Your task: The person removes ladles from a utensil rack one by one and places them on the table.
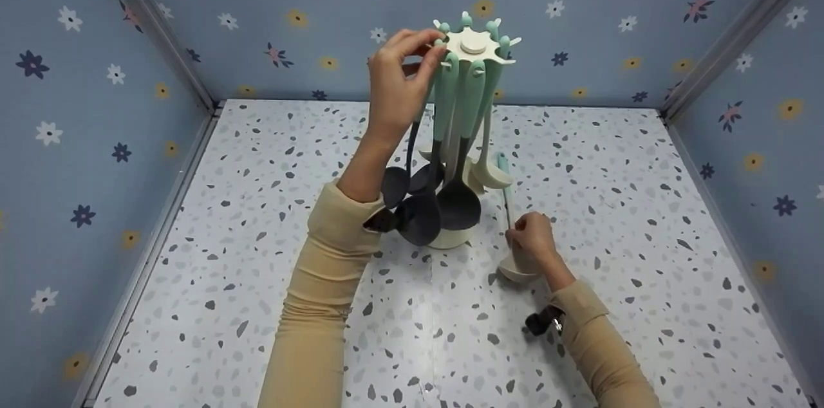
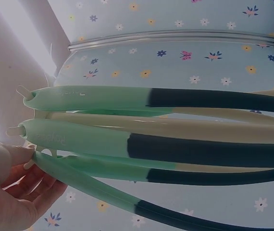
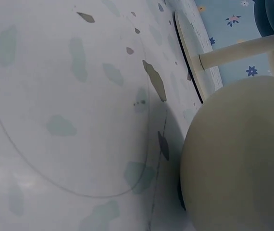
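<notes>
A cream utensil stand (image 1: 473, 44) bears several hanging kitchen tools with green handles. My left hand (image 1: 400, 83) is at its top left, pinching the green handle end (image 2: 55, 168) of a black-headed utensil (image 1: 394, 186) between thumb and fingers. That end sits close to a hook of the stand; whether it is on the hook I cannot tell. Right of the stand, my right hand (image 1: 534, 237) pinches the shaft of a cream ladle (image 1: 517, 271) with a green handle. Its bowl (image 3: 238, 159) fills the lower right of the right wrist view, low over the table. My right hand is hidden there.
Black ladles (image 1: 460, 205) and a cream ladle (image 1: 492, 175) hang around the stand's pole. The stand's round base (image 1: 450, 239) rests on the speckled table (image 1: 257, 305). Blue flowered walls (image 1: 360, 2) enclose the table at the back and sides.
</notes>
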`<move>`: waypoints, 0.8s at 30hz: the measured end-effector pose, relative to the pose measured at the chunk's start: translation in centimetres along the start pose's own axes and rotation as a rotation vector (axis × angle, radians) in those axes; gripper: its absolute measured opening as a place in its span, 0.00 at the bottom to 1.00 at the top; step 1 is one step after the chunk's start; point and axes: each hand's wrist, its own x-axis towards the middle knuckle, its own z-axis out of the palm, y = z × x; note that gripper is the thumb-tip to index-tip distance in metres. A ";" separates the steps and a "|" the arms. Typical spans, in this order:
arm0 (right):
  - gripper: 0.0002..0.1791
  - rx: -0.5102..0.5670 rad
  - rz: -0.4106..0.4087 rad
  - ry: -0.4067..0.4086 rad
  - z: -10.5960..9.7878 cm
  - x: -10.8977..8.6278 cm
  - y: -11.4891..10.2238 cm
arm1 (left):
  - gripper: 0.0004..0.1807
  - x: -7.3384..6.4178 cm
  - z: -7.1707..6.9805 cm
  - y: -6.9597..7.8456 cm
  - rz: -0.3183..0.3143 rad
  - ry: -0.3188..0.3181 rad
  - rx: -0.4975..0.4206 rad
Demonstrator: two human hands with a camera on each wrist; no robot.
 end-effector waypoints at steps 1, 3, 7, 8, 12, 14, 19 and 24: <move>0.07 -0.001 0.000 0.001 0.0 0.0 0.0 | 0.10 0.0 0.0 0.0 -0.002 0.000 -0.002; 0.08 0.000 0.005 0.004 0.0 -0.2 0.0 | 0.10 0.0 0.0 0.1 -0.008 0.000 -0.002; 0.12 -0.006 -0.015 0.023 0.0 -0.6 0.0 | 0.10 0.0 0.0 0.1 -0.020 0.000 0.007; 0.12 -0.010 -0.027 0.028 -0.1 -0.7 0.0 | 0.10 0.0 0.0 0.1 -0.023 0.000 0.009; 0.13 -0.018 -0.068 0.059 -0.2 -1.2 -0.2 | 0.10 0.0 0.0 0.1 -0.028 0.000 0.011; 0.14 -0.023 -0.075 0.069 -0.4 -1.6 -0.3 | 0.10 0.0 0.0 0.1 -0.029 -0.001 0.007; 0.14 -0.008 -0.141 0.125 -0.9 -2.5 -1.1 | 0.10 0.0 0.0 0.1 -0.034 -0.001 0.009; 0.10 0.064 -0.286 0.211 -1.5 -3.3 -2.1 | 0.10 0.0 0.0 0.1 -0.045 -0.008 -0.003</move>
